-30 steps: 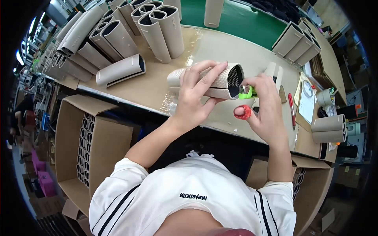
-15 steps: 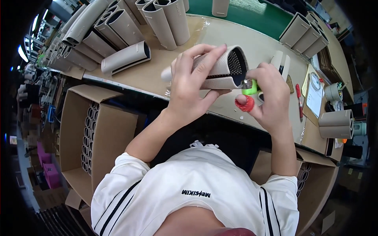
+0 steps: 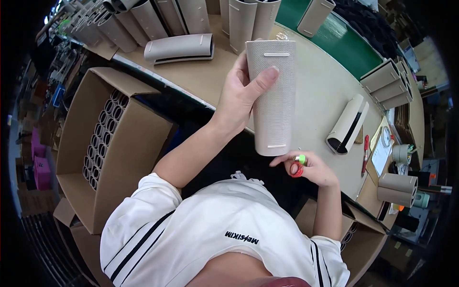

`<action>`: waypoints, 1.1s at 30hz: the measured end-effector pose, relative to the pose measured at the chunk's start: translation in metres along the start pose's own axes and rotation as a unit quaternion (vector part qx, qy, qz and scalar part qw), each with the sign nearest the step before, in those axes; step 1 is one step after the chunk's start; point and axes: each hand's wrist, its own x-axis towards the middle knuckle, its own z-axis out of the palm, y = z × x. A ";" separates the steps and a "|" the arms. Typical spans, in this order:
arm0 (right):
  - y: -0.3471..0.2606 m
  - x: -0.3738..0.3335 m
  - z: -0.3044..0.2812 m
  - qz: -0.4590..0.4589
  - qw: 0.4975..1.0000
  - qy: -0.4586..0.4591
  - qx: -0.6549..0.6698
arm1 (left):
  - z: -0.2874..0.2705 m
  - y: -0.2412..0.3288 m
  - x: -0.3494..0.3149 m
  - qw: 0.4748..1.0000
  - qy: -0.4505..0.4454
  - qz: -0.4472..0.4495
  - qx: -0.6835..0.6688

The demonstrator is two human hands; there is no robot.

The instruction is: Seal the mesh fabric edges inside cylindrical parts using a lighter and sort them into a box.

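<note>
My left hand is closed around a beige mesh-textured oval sleeve, thumb across its front. The sleeve stands nearly upright over the table's near edge, with a pale raised strip near each end. Just below its lower end is my right hand, its fingers curled round a small bright green lighter with a metal top. A red wrap covers the right thumb. Another beige sleeve with a dark slot lies on the table to the right, and a similar sleeve lies at the left.
Several sleeves stand at the back left, with more stacked at the right. A red pen and a clipboard lie on the right. Below the table's left edge stands a cardboard box filled with sleeves; another box is at the lower right.
My left hand has turned the sleeve from lying sideways to nearly upright. My right hand with the lighter has moved down and toward me, away from the sleeve's open end. The view has shifted.
</note>
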 end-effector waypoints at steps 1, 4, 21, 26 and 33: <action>0.004 -0.004 0.001 0.041 0.992 0.066 0.103 | -0.002 -0.001 0.000 0.999 0.000 0.035 -0.011; -0.016 -0.006 0.015 -0.046 0.937 0.257 0.234 | -0.031 -0.011 -0.014 0.998 -0.026 0.018 0.051; -0.074 0.009 0.012 -0.351 0.745 0.350 -0.446 | 0.018 -0.010 -0.016 0.883 -0.143 0.102 0.436; -0.071 0.014 0.007 -0.263 0.724 0.310 -0.557 | 0.026 -0.004 -0.017 0.781 -0.099 0.181 0.590; -0.071 0.027 0.007 -0.262 0.708 0.283 -0.592 | 0.020 0.002 -0.015 0.717 -0.078 0.279 0.634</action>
